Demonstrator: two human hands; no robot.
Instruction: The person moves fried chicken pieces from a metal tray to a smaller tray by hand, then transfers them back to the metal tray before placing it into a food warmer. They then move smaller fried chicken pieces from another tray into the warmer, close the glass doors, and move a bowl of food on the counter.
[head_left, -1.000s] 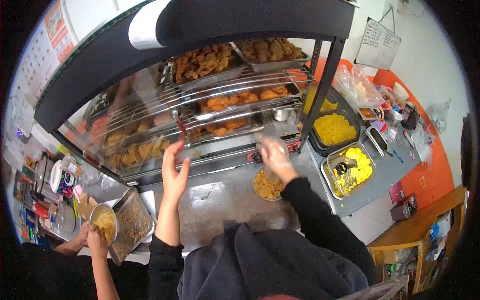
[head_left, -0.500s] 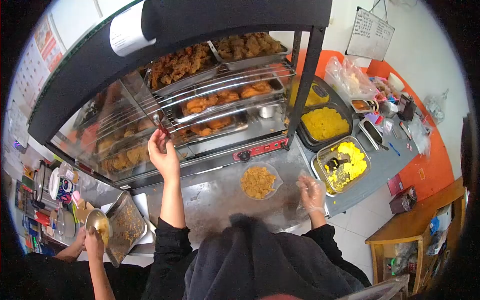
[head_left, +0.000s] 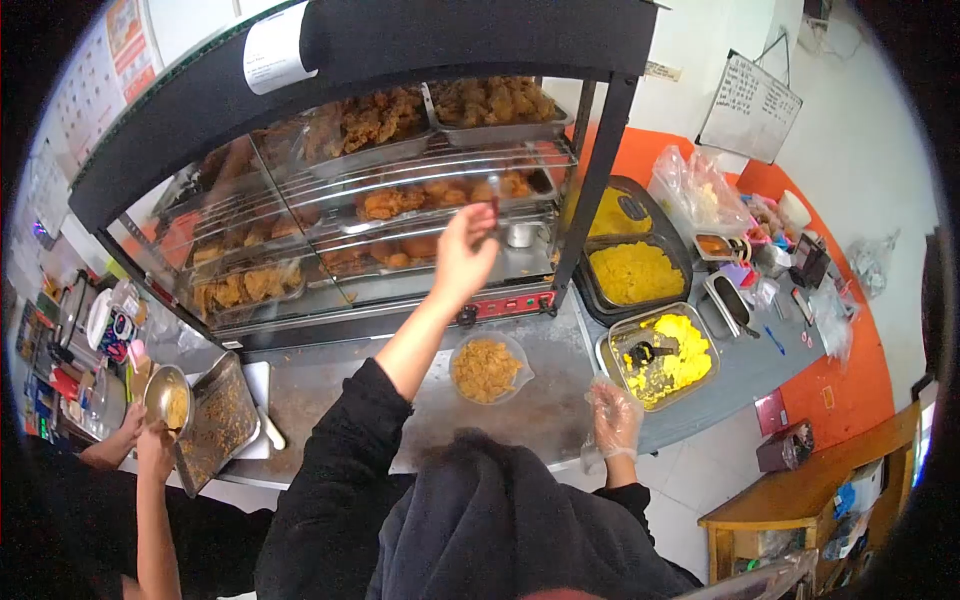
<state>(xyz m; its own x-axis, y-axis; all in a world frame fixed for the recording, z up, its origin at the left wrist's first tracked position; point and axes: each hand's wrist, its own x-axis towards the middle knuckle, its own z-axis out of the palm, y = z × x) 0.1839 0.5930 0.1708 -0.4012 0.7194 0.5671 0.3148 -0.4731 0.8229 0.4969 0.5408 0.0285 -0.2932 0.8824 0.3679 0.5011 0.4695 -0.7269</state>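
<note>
Door handle [head_left: 494,212], small and reddish, pinched by left hand [head_left: 462,255].

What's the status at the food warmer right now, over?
Left hand raised at the warmer's sliding door, pinching its small handle. Right hand, in a clear glove, hangs empty by the counter edge. Bowl of crumbs sits between them.

The picture is bright and even, with no dark shadows. Light bounces off the glass of the food warmer [head_left: 250,250], so the chicken behind it looks hazy. The edges bend round like a fishbowl, and the corners are black. The raised left hand [head_left: 462,255] looks a bit blurry.
</note>
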